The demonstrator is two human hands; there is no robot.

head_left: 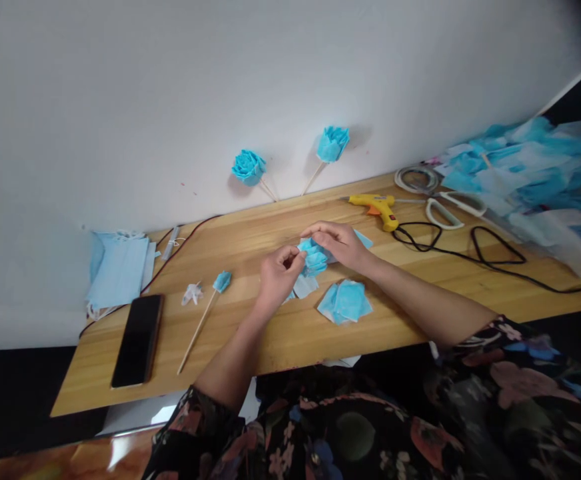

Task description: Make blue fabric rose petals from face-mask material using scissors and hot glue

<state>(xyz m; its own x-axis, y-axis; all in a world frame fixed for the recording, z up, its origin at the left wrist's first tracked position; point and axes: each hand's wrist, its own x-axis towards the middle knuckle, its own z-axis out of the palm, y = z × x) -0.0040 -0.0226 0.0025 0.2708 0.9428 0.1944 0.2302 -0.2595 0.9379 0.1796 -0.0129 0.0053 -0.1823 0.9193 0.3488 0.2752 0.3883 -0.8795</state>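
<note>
My left hand point(279, 275) pinches the near left edge of a bunch of folded blue mask-fabric pieces point(314, 259). Curved over the top of the same bunch, my right hand point(339, 243) grips it with thumb and fingers; some fingertips are hidden. Under and beside the hands lie more flat pieces, one a pale piece point(305, 287). A small stack of cut blue squares point(346, 301) is just below my right hand. To the left rests a thin stick with a small blue bud point(222, 281) on its tip.
Two blue fabric flowers point(248, 167) point(333, 144) on sticks lean against the wall. A yellow glue gun point(381, 208), its black cord, scissors point(444, 215) and a tape roll point(417, 179) lie right, near a heaped bin point(530, 163). Left are face masks point(119, 272) and a phone point(138, 341).
</note>
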